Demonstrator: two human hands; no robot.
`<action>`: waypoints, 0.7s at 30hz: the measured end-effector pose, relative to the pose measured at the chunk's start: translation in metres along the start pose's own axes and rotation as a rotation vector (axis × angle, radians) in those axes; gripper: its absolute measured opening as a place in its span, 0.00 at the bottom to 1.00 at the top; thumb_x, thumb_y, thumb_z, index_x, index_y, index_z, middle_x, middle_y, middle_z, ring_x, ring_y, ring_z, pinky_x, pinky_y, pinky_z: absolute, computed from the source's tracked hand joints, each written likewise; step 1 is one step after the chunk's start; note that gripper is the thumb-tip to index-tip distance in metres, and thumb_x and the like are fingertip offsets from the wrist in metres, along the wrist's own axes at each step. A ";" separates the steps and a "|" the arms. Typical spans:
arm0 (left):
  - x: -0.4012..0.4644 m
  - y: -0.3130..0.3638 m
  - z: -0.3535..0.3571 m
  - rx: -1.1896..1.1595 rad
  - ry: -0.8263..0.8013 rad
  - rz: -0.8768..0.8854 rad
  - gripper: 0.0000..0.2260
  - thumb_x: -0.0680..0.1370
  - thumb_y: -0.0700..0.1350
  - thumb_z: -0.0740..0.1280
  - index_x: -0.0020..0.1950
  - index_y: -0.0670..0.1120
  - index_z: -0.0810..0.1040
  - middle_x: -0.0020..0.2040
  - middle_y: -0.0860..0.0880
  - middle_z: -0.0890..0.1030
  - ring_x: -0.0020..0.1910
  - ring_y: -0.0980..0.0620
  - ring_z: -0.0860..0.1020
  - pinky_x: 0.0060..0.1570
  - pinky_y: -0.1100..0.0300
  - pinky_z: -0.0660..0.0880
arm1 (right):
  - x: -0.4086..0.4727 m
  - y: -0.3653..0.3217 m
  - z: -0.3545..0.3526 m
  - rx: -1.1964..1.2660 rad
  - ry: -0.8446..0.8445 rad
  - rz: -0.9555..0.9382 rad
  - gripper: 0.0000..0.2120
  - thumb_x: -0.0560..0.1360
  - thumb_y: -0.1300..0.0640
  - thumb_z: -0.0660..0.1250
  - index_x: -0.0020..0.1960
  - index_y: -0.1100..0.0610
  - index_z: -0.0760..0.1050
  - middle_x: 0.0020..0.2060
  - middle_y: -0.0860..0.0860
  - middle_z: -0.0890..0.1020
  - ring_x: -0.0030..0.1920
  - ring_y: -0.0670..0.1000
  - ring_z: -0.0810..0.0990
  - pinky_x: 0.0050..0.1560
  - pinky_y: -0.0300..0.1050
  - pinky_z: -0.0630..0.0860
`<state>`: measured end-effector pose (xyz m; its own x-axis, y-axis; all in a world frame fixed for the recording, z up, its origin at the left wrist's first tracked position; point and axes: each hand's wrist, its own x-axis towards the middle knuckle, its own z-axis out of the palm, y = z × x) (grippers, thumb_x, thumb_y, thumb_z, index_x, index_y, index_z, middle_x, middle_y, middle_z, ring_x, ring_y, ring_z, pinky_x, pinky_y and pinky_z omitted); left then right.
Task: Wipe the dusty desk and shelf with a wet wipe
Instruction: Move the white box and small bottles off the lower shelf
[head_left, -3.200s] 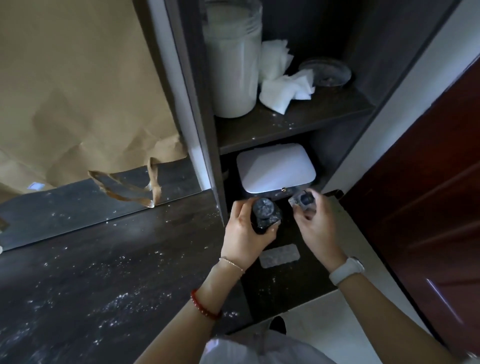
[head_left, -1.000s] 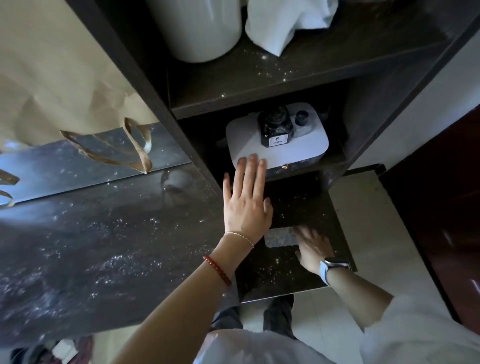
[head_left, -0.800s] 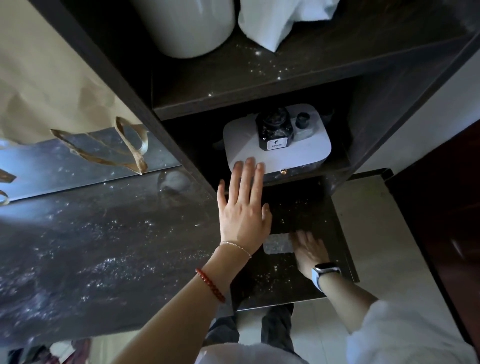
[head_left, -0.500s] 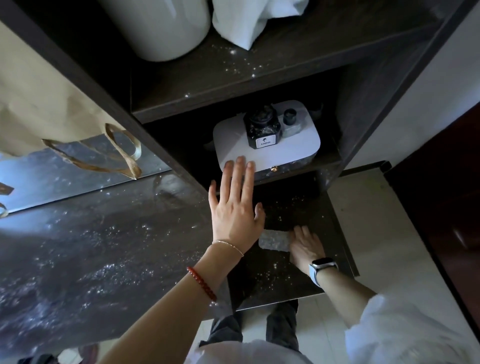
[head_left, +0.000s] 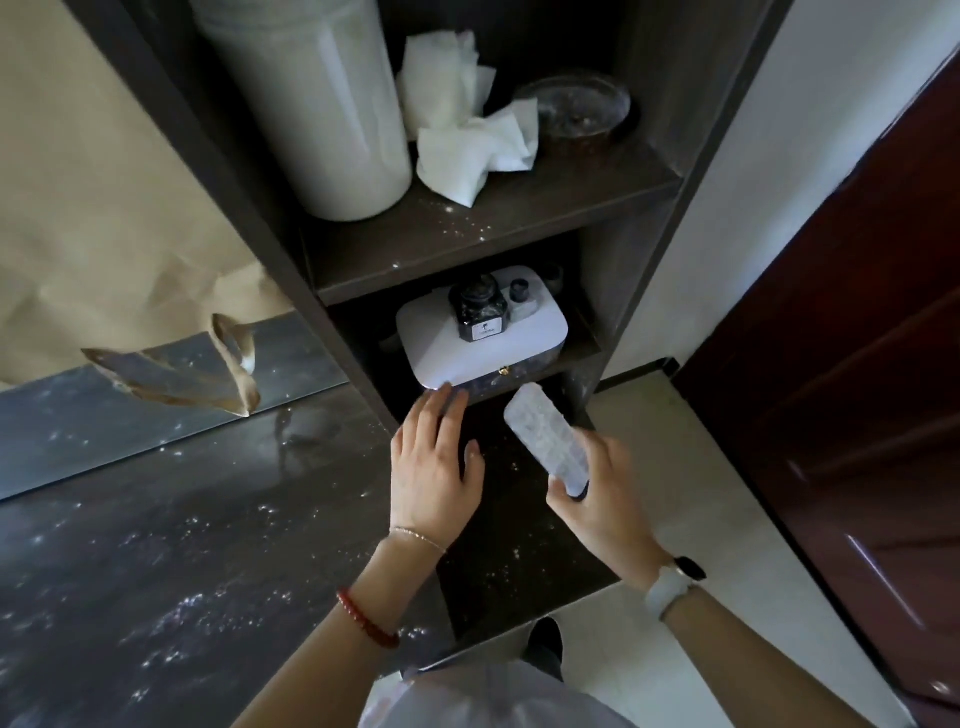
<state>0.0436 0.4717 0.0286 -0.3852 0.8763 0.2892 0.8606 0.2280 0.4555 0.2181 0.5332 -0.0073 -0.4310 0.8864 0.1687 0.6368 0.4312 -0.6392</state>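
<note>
The right hand (head_left: 597, 499) grips a flat pale object (head_left: 545, 441), tilted up off the dusty lower shelf (head_left: 519, 545); I cannot tell what it is. The left hand (head_left: 434, 467) lies open and flat, fingertips touching the front edge of the white box (head_left: 441, 343), which carries 2 small dark bottles. Crumpled white wipes (head_left: 467, 150) sit on the upper shelf (head_left: 467, 234) beside a tall pale canister (head_left: 322, 104), and the dusty desk (head_left: 182, 545) stretches left.

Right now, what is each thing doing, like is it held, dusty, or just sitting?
Flat pale rectangular packet: lifted, in the right hand.
Left hand: empty, fingers spread above the dark lower ledge.
Dark lower ledge: dusty, speckled.
Dark desk top: dusty.
White rounded box: closed.
Black glass bottle: upright on the box.
Crumpled white wipes: lying on the upper shelf.
</note>
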 end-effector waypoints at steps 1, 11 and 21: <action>-0.006 -0.001 -0.006 -0.026 0.028 0.009 0.20 0.73 0.47 0.57 0.64 0.44 0.69 0.62 0.42 0.74 0.62 0.46 0.68 0.59 0.53 0.69 | 0.007 -0.011 -0.005 0.008 0.024 -0.023 0.26 0.67 0.55 0.70 0.62 0.61 0.69 0.52 0.57 0.73 0.53 0.51 0.71 0.50 0.41 0.70; 0.023 -0.032 -0.059 -0.224 0.219 -0.296 0.24 0.75 0.49 0.64 0.68 0.42 0.64 0.59 0.40 0.74 0.55 0.39 0.75 0.50 0.45 0.75 | 0.076 -0.097 0.011 -0.244 0.042 -0.212 0.25 0.66 0.55 0.70 0.59 0.67 0.72 0.44 0.61 0.77 0.49 0.61 0.74 0.49 0.52 0.75; 0.033 -0.036 -0.060 -0.251 0.172 -0.298 0.28 0.76 0.45 0.65 0.73 0.46 0.57 0.53 0.41 0.77 0.46 0.42 0.77 0.40 0.54 0.72 | 0.086 -0.115 0.033 -0.263 0.062 -0.057 0.18 0.69 0.54 0.72 0.51 0.66 0.74 0.50 0.62 0.74 0.52 0.61 0.73 0.50 0.53 0.76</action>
<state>-0.0197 0.4669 0.0726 -0.6730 0.6995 0.2405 0.6037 0.3316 0.7250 0.0866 0.5541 0.0556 -0.4360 0.8646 0.2498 0.7601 0.5024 -0.4121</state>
